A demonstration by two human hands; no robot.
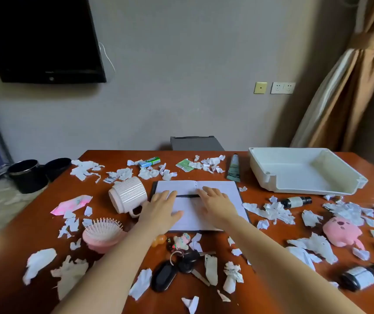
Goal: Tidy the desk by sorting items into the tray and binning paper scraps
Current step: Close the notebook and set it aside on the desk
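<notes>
On the counter [102, 211], at its middle, an open notebook [222, 189] lies flat with a black pen [187, 196] across its pages. Both hands rest on it, empty, fingers straight and spread. The left hand [161, 207] lies palm down on the left page. The right hand [217, 202] lies palm down on the right page. The pen shows in the gap between them, near the fingertips of both.

The white tray [306, 188] stands at the far right of the counter, well apart from the hands. White paper scraps [276, 211] lie scattered over the whole top, on both sides of the notebook and along the near edge. A black bin [28, 175] stands on the floor beyond the counter's left corner.

A ribbed white mug [128, 196] lies on its side just left of the notebook, its handle near the left wrist. A pink brush [103, 234] sits bristles up at the near left. Keys [186, 259] with a black fob lie near the front, between the two forearms. A tube [234, 167] lies between the notebook's far right corner and the tray. A small dark bottle [295, 201] lies on its side in front of the tray, and a pink plush [342, 230] sits among scraps further right. A gum pack [149, 161] lies near the far edge.
</notes>
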